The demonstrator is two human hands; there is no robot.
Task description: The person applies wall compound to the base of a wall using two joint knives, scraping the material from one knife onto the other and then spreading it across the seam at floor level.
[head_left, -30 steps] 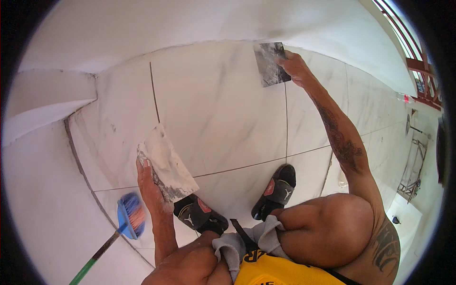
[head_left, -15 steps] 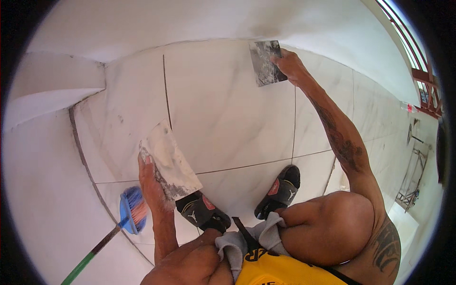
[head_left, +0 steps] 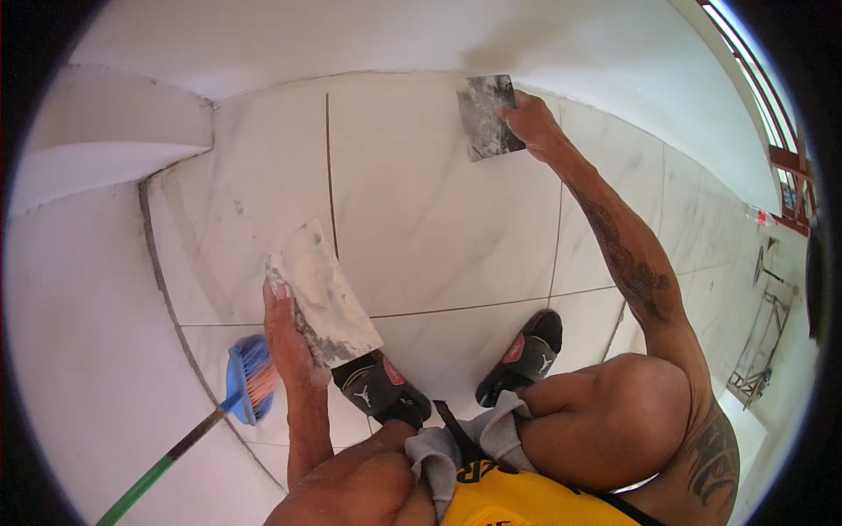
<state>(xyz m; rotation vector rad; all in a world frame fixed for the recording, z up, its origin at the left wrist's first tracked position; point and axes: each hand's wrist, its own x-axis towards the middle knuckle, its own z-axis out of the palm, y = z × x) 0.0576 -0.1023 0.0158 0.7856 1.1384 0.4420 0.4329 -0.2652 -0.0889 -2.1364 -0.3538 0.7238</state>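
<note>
My left hand [head_left: 289, 337] grips a flat plate loaded with whitish paste [head_left: 324, 289], its edge smeared grey, held low over the tiles near my left foot. My right hand [head_left: 528, 124] is stretched forward, closed on a dark square flat blade [head_left: 482, 118] streaked with white, close to the foot of the white wall [head_left: 368, 35]. Large marbled floor tiles [head_left: 438, 210] with dark joint lines lie under both tools. I am squatting between them in black slide sandals [head_left: 522, 351].
A broom [head_left: 248, 381] with a blue head and green handle lies at lower left. A low white ledge [head_left: 123, 114] juts out at upper left. At the right are a reddish-brown grille [head_left: 789, 162], a small red-marked item [head_left: 760, 216] and a metal frame [head_left: 763, 333].
My right hand has moved slightly left and upward with the blade along the wall's foot. My left hand with the loaded plate has shifted slightly right. The view has turned a little.
</note>
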